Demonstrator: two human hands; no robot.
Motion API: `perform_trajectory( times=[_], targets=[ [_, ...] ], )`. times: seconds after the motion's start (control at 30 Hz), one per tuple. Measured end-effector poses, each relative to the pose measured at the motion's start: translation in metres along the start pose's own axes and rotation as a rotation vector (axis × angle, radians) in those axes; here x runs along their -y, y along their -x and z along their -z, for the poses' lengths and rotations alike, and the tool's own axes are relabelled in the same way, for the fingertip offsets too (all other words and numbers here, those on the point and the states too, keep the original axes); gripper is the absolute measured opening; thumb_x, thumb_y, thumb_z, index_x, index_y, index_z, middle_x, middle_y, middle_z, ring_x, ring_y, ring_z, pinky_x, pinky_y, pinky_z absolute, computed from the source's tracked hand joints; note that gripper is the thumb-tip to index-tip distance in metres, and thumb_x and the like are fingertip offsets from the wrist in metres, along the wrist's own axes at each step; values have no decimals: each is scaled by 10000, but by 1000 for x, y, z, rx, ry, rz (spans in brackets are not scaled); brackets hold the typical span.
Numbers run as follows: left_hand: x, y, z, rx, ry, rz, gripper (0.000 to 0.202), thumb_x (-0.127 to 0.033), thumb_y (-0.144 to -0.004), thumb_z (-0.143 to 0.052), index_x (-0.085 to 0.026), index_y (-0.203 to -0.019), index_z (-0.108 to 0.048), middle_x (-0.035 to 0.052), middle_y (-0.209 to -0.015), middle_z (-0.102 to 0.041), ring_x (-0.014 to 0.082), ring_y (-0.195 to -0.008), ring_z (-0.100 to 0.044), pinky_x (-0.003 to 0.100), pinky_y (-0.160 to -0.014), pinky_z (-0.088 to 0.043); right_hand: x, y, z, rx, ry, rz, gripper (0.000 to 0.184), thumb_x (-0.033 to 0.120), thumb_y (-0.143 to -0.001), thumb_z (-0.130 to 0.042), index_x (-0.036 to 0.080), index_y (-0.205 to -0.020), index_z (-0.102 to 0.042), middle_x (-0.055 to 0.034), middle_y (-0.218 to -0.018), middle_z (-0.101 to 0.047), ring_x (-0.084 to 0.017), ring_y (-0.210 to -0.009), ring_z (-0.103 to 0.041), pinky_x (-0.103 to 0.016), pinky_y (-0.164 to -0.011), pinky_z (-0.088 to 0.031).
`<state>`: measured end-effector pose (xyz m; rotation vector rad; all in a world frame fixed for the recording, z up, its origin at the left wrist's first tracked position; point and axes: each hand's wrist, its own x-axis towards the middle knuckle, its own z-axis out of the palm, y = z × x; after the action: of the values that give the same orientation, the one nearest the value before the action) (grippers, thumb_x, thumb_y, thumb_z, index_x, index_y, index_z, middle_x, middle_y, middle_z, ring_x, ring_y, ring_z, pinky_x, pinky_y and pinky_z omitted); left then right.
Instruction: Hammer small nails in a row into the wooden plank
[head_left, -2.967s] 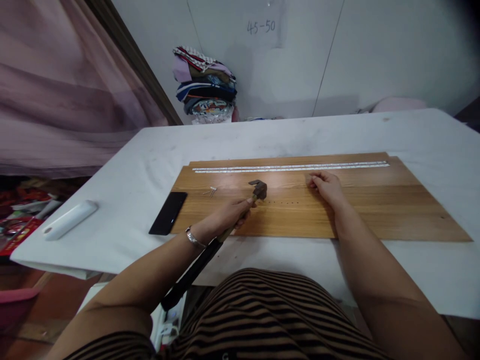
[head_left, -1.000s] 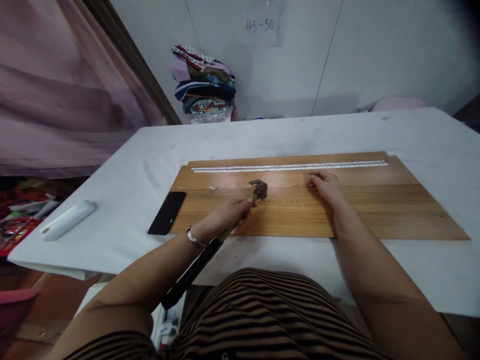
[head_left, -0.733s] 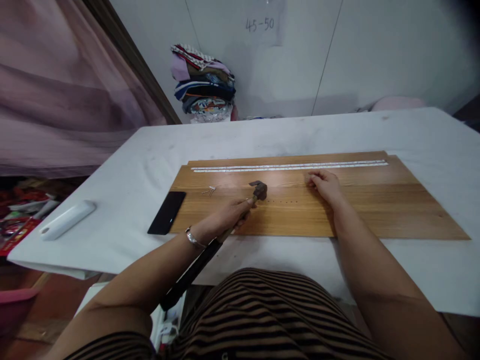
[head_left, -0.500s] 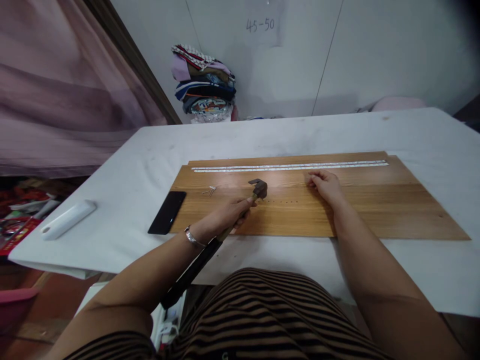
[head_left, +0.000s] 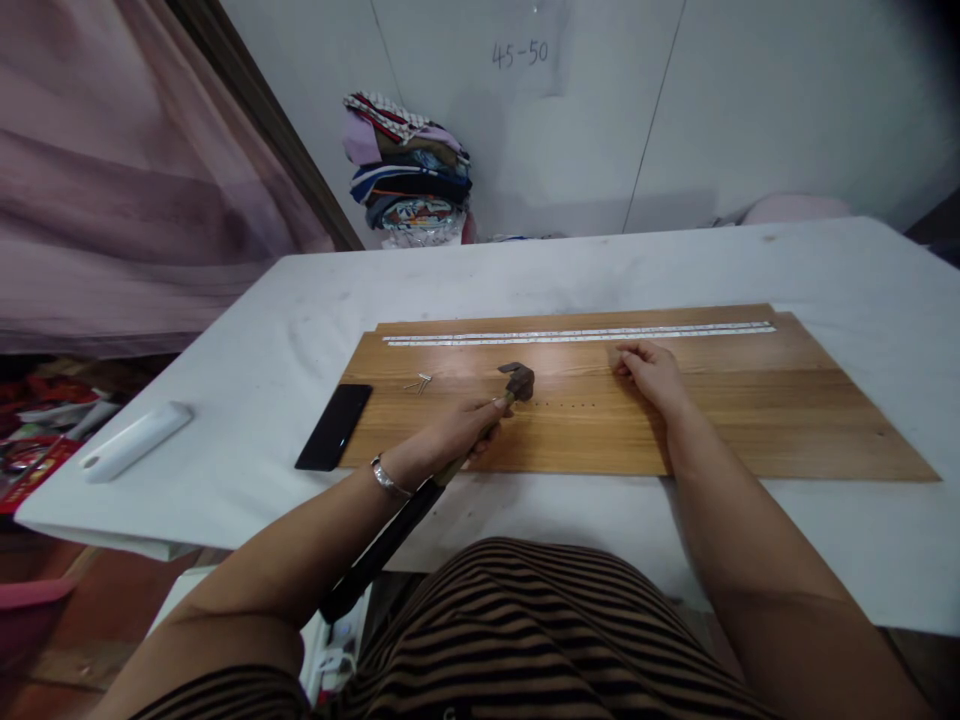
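Observation:
My left hand (head_left: 466,432) is wrapped round a claw hammer (head_left: 519,381), close below its metal head. The black grip of the hammer slants down under my wrist toward my body. Beneath is a wood-grain board (head_left: 735,400), with a row of small dark dots (head_left: 566,405) just right of the hammer head. My right hand (head_left: 651,368) rests at the board, its fingers curled and thumb closed in; whatever they hold, if anything, is hidden. A few nails (head_left: 420,381) lie loose on the board, left of the hammer.
Two white measuring strips (head_left: 585,334) run along the board's far side. A black phone (head_left: 334,427) overlaps the left end of the board. On the white-covered table (head_left: 247,330) lies a white oblong object (head_left: 136,441). Folded clothes (head_left: 411,165) are stacked against the wall.

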<state>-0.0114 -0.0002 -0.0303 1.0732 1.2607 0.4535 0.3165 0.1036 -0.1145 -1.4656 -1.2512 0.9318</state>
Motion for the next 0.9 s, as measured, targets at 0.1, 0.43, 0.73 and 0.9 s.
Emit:
perform_trajectory(
  times=[0.1, 0.43, 0.73, 0.9],
  targets=[
    [-4, 1, 0, -3, -15, -9, 550, -642, -863, -510, -156, -1103, -599, -13, -682, -475, 57, -487, -364, 222, -428, -250, 0, 0, 0, 4, 5, 1, 185, 291, -728, -590, 176, -839, -682, 7, -598, -646, -130, -557, -596, -254, -593, -500],
    [0, -2, 0, -14, -47, 0, 555, -650, -861, -499, -158, -1093, -604, -6, -687, -481, 58, -484, -366, 222, -436, -250, 4, 1, 0, 8, 6, -12, 207, 274, -719, -575, 174, -863, -683, 0, -612, -660, -136, -562, -604, -255, -582, -502],
    [-3, 1, 0, -11, -28, -1, 539, -636, -861, -509, -161, -1097, -601, -6, -676, -478, 63, -491, -355, 232, -433, -245, 4, 2, 0, 9, 4, -27, 187, 285, -722, -583, 176, -847, -671, 1, -624, -659, -134, -566, -602, -258, -597, -504],
    [-6, 1, 0, -8, -50, -24, 544, -629, -877, -484, -152, -1111, -603, -3, -667, -486, 66, -490, -357, 234, -444, -247, 4, 1, 0, 9, 3, -18, 171, 296, -725, -597, 183, -832, -668, 4, -609, -651, -137, -562, -598, -261, -595, -504]
  ],
)
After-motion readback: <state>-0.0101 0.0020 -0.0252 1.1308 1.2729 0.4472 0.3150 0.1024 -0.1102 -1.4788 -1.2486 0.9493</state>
